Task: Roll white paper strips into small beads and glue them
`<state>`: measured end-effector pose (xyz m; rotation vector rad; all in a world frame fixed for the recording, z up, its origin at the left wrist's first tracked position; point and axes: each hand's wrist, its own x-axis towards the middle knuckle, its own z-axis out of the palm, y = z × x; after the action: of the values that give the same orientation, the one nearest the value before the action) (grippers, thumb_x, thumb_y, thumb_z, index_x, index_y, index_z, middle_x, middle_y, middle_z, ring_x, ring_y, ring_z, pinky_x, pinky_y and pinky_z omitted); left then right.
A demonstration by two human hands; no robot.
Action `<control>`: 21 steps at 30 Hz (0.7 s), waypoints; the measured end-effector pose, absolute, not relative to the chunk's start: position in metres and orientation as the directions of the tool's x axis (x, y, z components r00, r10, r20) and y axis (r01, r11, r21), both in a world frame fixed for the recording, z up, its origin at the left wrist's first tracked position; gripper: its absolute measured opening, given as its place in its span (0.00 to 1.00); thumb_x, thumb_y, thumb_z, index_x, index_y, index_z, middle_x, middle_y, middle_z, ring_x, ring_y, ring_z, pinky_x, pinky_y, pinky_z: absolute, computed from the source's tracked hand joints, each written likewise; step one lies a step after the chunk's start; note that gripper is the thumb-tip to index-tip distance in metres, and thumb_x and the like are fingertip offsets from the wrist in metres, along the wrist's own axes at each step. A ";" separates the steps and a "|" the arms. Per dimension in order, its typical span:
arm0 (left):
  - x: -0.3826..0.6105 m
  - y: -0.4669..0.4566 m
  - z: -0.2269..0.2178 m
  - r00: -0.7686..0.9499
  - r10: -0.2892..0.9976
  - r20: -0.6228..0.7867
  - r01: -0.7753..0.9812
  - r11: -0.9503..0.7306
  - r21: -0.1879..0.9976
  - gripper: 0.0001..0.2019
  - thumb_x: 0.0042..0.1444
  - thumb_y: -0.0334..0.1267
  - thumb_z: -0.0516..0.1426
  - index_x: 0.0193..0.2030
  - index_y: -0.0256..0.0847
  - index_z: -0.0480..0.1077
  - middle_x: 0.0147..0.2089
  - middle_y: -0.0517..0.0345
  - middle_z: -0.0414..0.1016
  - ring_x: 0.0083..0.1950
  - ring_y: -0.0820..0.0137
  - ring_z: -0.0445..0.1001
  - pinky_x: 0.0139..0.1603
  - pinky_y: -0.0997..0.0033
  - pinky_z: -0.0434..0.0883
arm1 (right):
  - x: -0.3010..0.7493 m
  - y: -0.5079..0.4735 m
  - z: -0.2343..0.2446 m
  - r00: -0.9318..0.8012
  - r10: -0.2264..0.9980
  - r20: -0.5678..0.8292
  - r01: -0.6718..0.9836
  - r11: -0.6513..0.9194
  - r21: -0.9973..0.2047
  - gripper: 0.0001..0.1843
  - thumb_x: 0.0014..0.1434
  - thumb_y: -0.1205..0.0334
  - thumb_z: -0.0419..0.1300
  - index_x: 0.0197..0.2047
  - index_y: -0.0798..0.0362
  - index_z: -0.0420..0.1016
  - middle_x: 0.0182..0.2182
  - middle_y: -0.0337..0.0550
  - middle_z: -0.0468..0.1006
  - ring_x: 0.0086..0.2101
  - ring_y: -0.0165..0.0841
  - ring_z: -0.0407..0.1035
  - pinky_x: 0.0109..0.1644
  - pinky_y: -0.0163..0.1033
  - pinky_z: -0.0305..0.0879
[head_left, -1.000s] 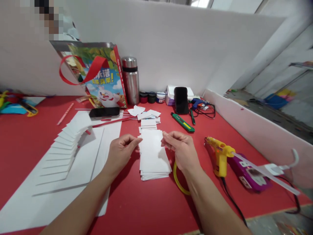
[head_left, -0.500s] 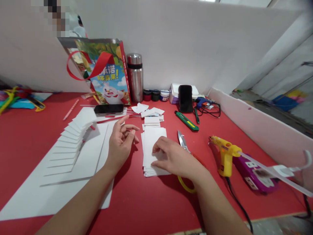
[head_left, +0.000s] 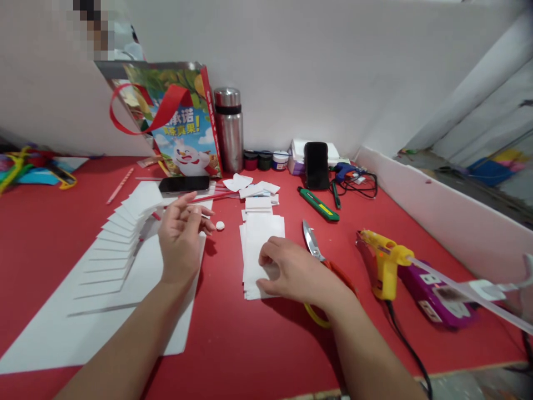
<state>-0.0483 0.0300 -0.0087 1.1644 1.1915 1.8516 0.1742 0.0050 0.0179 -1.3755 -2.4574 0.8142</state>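
My right hand (head_left: 291, 269) lies on a stack of white cards (head_left: 260, 236) in the middle of the red table (head_left: 250, 344). Its fingers are curled, with the fingertips on the top card and the thumb at the stack's near edge. My left hand (head_left: 179, 233) hovers to the left of the stack, over the edge of a large white sheet (head_left: 125, 328). Its fingers are loosely curled and apart, and nothing shows in them. A small white round piece (head_left: 220, 225) lies on the table just past its fingertips.
Scissors (head_left: 311, 240) lie right of the stack, then a yellow glue gun (head_left: 385, 261) and a purple device (head_left: 428, 294). Fanned white cards (head_left: 120, 233) sit at left. Behind are a green utility knife (head_left: 318, 205), two phones (head_left: 315, 165) (head_left: 184, 183), a steel flask (head_left: 228, 130) and a gift bag (head_left: 179, 128).
Both hands held a white card above the stack a second ago. The right hand then dropped onto the stack. The left hand moved away to the left, and a small white round piece now shows.
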 end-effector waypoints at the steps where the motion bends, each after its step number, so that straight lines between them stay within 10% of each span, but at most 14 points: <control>1: -0.046 0.029 -0.009 -0.376 0.861 0.341 -0.032 -0.380 0.924 0.12 0.62 0.36 0.59 0.52 0.41 0.71 0.35 0.58 0.76 0.27 0.75 0.73 0.29 0.74 0.70 | 0.175 0.006 0.017 -0.554 0.829 -0.078 0.711 0.422 -0.562 0.06 0.54 0.66 0.64 0.37 0.55 0.74 0.37 0.42 0.74 0.36 0.32 0.66 0.39 0.36 0.60; 9: -0.036 0.023 -0.007 -0.297 0.892 0.340 0.057 -0.339 0.939 0.11 0.64 0.37 0.57 0.52 0.41 0.71 0.35 0.58 0.76 0.27 0.75 0.73 0.31 0.74 0.71 | 0.146 -0.003 0.012 -0.683 0.690 0.238 0.536 0.695 -0.479 0.09 0.65 0.68 0.56 0.45 0.54 0.77 0.39 0.47 0.76 0.39 0.35 0.67 0.44 0.39 0.61; 14: -0.039 0.025 -0.005 -0.390 0.848 0.359 0.052 -0.369 0.928 0.11 0.63 0.36 0.57 0.51 0.41 0.71 0.35 0.59 0.76 0.26 0.76 0.72 0.30 0.75 0.71 | 0.106 -0.021 0.001 -0.801 0.578 0.157 0.548 0.813 -0.196 0.18 0.66 0.71 0.52 0.58 0.61 0.70 0.46 0.52 0.74 0.42 0.41 0.65 0.44 0.46 0.61; 21: -0.043 0.025 -0.005 -0.392 0.845 0.364 0.053 -0.375 0.926 0.11 0.63 0.36 0.57 0.52 0.42 0.71 0.36 0.59 0.76 0.26 0.77 0.73 0.30 0.75 0.71 | 0.097 -0.024 0.000 -0.838 0.537 0.093 0.520 0.839 -0.159 0.13 0.68 0.69 0.51 0.52 0.58 0.74 0.42 0.49 0.73 0.40 0.40 0.63 0.41 0.45 0.60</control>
<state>-0.0428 0.0254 -0.0053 1.2519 1.2757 1.8240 0.0967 -0.0238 0.0001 -0.8328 -2.8829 0.1922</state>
